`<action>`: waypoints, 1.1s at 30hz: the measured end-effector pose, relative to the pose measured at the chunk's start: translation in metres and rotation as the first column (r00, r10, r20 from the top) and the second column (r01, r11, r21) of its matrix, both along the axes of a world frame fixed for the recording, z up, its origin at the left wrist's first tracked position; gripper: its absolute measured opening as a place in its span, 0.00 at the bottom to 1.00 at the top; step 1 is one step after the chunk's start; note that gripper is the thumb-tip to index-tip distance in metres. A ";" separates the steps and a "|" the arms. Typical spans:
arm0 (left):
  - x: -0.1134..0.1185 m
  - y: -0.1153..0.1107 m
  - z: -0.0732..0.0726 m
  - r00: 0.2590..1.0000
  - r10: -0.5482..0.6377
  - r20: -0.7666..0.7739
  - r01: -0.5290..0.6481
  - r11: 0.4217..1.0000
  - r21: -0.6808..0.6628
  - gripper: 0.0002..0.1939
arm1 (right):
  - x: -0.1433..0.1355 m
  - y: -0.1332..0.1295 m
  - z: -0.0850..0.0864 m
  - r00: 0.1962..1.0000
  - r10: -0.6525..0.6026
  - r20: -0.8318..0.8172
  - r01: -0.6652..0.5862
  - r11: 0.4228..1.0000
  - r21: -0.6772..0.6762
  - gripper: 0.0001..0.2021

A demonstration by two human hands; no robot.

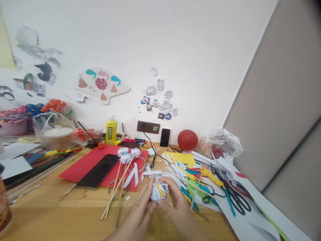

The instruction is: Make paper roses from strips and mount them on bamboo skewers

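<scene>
Both my hands hold a small white and yellow folded paper ball (158, 191) low in the middle of the view, just above the wooden table (62, 214). My left hand (140, 212) grips it from the left with fingers and thumb. My right hand (177, 204) cups it from the right. Just left of my hands lie three wooden sticks (117, 187) topped with white paper flowers (128, 154), resting across a red sheet (85, 164).
Paper strips, a yellow-handled tool (212, 177) and black scissors (237, 199) are strewn to the right. A black panel (99, 171) lies on the red sheet. A yellow bottle (111, 130), phone (165, 137), red ball (188, 140) and plastic bowl (55, 132) stand by the wall.
</scene>
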State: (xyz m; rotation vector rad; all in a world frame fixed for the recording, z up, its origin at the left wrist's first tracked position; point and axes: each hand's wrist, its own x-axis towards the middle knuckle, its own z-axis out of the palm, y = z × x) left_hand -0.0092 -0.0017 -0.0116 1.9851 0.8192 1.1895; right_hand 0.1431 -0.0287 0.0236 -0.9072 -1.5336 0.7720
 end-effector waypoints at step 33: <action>0.004 -0.008 0.030 0.922 -0.155 0.355 0.297 0.871 -0.391 0.36 | 0.005 0.002 0.003 1.000 -0.013 0.022 0.012 0.998 0.055 0.20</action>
